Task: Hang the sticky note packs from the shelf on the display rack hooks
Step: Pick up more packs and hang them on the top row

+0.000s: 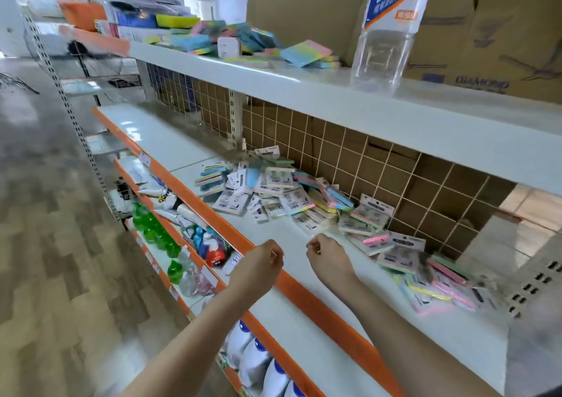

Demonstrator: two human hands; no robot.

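Several sticky note packs [273, 187] lie in a loose heap on the white middle shelf [304, 278], spreading right toward more pastel packs [425, 281]. Behind them a wire grid back panel [380, 165] stands in front of cardboard. My left hand [261, 260] hovers over the shelf's orange front edge [292, 287], fingers loosely curled, holding nothing. My right hand [325, 252] hangs just short of the nearest packs, fingers curled, nothing visible in it. No hooks are visible in the frame.
The upper shelf [334, 92] carries more coloured note pads [243, 44], a clear plastic bottle [386, 41] and cardboard boxes [486, 31]. Lower shelves hold green bottles [152, 223] and white bottles [258, 363]. A wood-pattern floor [60, 244] runs along the left.
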